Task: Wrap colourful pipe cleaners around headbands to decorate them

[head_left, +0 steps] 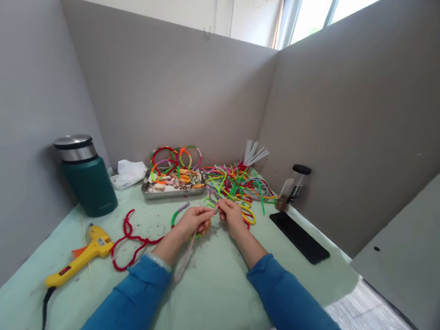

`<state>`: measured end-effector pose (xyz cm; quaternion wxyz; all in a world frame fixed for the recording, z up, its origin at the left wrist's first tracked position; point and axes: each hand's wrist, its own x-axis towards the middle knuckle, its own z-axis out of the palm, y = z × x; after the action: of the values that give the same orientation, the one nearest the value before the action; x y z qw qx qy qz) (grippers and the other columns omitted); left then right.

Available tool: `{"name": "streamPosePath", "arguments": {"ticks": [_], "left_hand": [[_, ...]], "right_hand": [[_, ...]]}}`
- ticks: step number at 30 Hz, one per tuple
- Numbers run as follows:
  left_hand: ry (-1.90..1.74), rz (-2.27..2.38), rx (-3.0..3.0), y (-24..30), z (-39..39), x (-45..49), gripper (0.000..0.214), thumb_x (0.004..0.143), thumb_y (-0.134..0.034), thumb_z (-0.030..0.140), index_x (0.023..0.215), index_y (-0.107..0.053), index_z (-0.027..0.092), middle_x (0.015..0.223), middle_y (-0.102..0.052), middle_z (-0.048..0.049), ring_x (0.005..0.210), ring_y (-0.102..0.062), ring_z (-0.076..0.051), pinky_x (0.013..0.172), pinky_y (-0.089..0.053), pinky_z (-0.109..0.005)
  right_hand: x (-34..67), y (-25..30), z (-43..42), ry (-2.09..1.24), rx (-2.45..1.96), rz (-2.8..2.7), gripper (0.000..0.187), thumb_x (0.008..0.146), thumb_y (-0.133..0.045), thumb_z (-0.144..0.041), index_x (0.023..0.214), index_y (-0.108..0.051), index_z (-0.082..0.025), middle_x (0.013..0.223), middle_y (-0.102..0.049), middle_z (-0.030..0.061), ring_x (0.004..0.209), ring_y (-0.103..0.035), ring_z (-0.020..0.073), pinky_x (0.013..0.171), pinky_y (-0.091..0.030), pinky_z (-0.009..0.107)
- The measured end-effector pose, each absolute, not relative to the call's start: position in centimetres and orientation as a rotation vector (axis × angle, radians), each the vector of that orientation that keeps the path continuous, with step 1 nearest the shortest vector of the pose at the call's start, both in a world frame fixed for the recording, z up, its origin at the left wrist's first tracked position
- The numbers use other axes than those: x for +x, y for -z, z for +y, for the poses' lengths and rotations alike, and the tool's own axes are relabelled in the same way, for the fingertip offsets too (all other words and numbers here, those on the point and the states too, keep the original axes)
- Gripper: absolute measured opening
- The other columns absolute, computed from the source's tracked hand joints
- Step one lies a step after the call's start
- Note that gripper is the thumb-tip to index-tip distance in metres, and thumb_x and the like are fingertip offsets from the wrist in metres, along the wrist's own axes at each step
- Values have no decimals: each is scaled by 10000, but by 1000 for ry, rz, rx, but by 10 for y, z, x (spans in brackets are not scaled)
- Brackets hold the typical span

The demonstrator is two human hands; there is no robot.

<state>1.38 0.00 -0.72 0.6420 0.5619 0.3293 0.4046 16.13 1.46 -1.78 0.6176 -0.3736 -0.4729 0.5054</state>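
Close together over the middle of the table are my left hand (pixel 194 221) and my right hand (pixel 231 217), fingertips nearly meeting. Both pinch a pale pink pipe cleaner (pixel 184 265), whose loose end hangs down below my left hand. A multicoloured hoop (pixel 174 218), green and purple where it shows, curves out behind my left hand; that hand covers part of it, and I cannot tell whether the fingers grip it too. Left of my left wrist lies a bent dark red pipe cleaner (pixel 126 237).
A yellow glue gun (pixel 80 261) and a green flask (pixel 89 184) stand on the left. Behind are a metal tray (pixel 171 195) of shells, several wrapped hoops (pixel 165 155) and a pipe cleaner pile (pixel 237 182). A black slab (pixel 299 237) and a clear bottle (pixel 295 187) are right.
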Motion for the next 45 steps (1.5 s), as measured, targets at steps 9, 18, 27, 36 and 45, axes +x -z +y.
{"name": "streamPosePath", "arguments": {"ticks": [9,18,27,36,45], "left_hand": [[-723,769,1325,7,-1,12,411,692,-634,456,903,-630,104,397,-310,98,300,-197,-19,331,-117,-181],[-825,846,1355,12,5,8,413,710,-607,485,868,-624,104,386,-285,100,289,-210,-30,320,-132,-189],[-954,892,1246,12,6,9,356,700,-621,464,814,-610,127,377,-242,111,282,-162,-26,312,-119,-191],[-965,970,1296,18,9,14,335,670,-644,458,742,-584,137,450,-493,49,254,-297,-34,304,-158,-200],[-806,793,1444,15,4,14,346,715,-598,438,813,-643,109,529,-563,4,306,-366,-42,349,-249,-192]], "right_hand": [[195,18,31,-1009,-856,-785,347,607,-694,-440,593,-468,-177,487,-410,-61,349,-283,41,318,-178,191],[226,24,43,-898,-834,-616,343,685,-626,-475,635,-440,-192,501,-412,-66,352,-306,50,303,-234,189],[174,19,17,-973,-1015,-1369,340,696,-603,-484,801,-624,-161,590,-551,-23,423,-407,77,395,-300,200],[171,31,22,-799,-1146,-1347,413,747,-513,-533,572,-554,-161,415,-423,-41,400,-370,99,412,-282,221],[170,29,23,-950,-1044,-1187,404,718,-551,-539,555,-500,-172,441,-387,-54,375,-300,73,376,-226,213]]}}
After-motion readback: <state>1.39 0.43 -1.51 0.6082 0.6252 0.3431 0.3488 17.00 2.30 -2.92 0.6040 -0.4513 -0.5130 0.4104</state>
